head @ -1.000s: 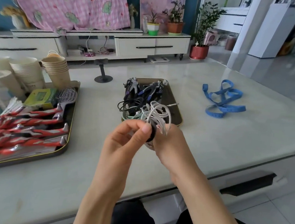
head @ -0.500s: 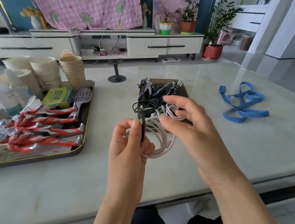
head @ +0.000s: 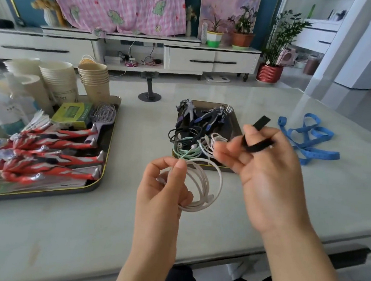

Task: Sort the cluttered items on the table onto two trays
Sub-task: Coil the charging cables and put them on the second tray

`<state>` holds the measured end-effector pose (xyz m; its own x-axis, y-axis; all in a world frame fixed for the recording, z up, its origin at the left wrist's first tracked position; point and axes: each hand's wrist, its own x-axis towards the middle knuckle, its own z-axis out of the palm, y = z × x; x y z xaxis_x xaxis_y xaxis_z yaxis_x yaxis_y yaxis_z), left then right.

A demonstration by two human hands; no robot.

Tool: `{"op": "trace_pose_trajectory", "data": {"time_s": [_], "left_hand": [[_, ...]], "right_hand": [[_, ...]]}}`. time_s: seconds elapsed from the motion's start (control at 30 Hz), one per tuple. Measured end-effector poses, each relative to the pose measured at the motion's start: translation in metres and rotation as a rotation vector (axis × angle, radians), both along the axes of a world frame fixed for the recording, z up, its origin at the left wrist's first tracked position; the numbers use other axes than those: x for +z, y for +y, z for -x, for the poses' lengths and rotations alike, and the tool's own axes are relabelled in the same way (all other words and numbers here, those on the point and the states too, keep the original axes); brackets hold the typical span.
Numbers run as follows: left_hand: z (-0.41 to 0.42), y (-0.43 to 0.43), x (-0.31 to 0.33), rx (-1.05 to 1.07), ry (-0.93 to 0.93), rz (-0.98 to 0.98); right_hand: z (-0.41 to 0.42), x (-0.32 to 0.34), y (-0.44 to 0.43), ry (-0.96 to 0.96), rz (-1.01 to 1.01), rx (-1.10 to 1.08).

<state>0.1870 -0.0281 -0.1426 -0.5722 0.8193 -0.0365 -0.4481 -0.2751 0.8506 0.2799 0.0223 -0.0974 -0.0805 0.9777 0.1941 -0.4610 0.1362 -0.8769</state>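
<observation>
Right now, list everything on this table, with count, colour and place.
large tray: one, dark, left
small tray: one, metallic, centre
red figures: several, red-silver, large tray
dark figures: two, blue-black, small tray
loose cables: several, black, green, white, small tray
cups: stacks, white and tan, far left
box: one, green, large tray
hairbrush: one, lilac, large tray
tape: one, blue, right of small tray
left hand: grips coiled white cable
right hand: holds black strap
</observation>
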Motion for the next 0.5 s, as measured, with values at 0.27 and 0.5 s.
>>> {"op": "trace_pose_trajectory", "data": {"time_s": [0.27, 0.5], "left_hand": [[0.0031, -0.0008, -0.0023, 0.118, 0.057, 0.045], [0.0001, -0.0048, -0.0008, 0.053, 0.049, 0.072]], "right_hand": [[-0.0052, 0.0002, -0.0085, -0.085, 0.187, 0.399], [-0.0106, -0.0047, -0.0076, -0.251, 0.284, 0.497]]}}
